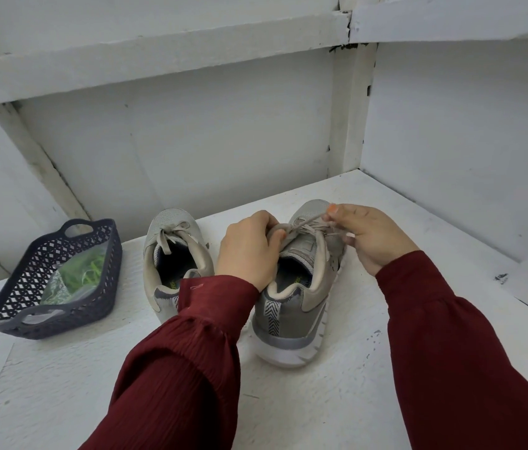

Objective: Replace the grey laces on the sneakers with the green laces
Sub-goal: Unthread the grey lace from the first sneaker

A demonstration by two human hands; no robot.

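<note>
A basket (12,306) at frame left holds a bag of laces (76,276). At centre, the left sneaker (171,235) and right sneaker (298,310) stand abreast on the table (353,401).
</note>
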